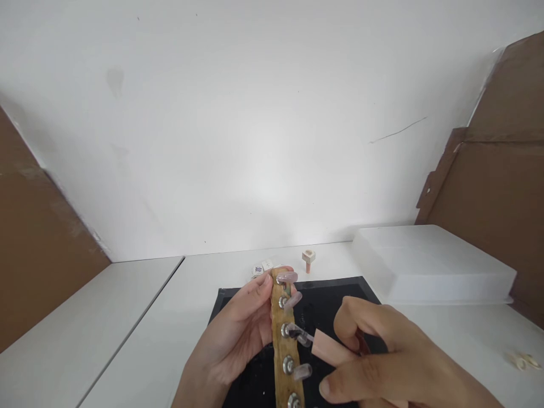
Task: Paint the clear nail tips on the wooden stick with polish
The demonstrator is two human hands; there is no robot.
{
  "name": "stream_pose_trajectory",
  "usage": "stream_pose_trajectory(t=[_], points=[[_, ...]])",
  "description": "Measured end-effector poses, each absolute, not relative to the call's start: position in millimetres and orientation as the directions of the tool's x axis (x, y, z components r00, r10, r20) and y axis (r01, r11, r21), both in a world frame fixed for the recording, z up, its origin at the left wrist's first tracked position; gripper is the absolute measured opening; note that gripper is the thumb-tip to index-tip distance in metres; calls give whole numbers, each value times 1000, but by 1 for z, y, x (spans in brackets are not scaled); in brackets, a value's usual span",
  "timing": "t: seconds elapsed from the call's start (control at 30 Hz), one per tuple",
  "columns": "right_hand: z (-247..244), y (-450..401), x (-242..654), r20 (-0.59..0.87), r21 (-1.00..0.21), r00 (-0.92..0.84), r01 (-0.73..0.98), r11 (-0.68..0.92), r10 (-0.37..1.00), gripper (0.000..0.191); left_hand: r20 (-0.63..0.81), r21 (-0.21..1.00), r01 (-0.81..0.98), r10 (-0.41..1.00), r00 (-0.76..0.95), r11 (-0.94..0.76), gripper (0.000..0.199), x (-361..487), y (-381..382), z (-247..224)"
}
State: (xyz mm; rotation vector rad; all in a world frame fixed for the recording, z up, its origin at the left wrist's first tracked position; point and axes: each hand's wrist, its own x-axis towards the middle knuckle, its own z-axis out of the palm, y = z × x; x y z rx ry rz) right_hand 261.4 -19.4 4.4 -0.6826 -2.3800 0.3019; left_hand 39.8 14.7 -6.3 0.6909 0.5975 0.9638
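My left hand (238, 328) is closed around the upper end of a wooden strip (278, 345), its thumb on the left edge. Round metal studs run down the strip, and several glossy, translucent false nails (302, 372) stick out from them to the right. In my right hand (382, 357) is a pink brush handle (334, 348), pinched between thumb and fingers. The brush's dark tip touches or overlaps the nail at the third stud from the top. Both hands are above a black mat (323, 300).
A translucent white plastic box (437, 266) sits at the right. Behind the mat stand a small pink-and-white item (308, 258) and small white pieces (257, 271). Small pale objects (522, 360) lie at the far right. Brown cardboard (493, 175) flanks the white wall.
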Motion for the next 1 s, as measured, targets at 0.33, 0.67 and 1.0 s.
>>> stream_pose_trajectory(t=[0.33,0.67,1.0], points=[[4,-20,263,516,-360,-657,415,835,549,30,-166,755,-523,886,433,396,24,39,15,-6],[1,-16,262,553,-405,-633,363,839,541,34,-203,731,-546,893,401,411,27,39,13,-7],[4,-15,261,575,-358,-640,363,860,510,22,-210,731,-541,892,400,415,28,41,15,-5]])
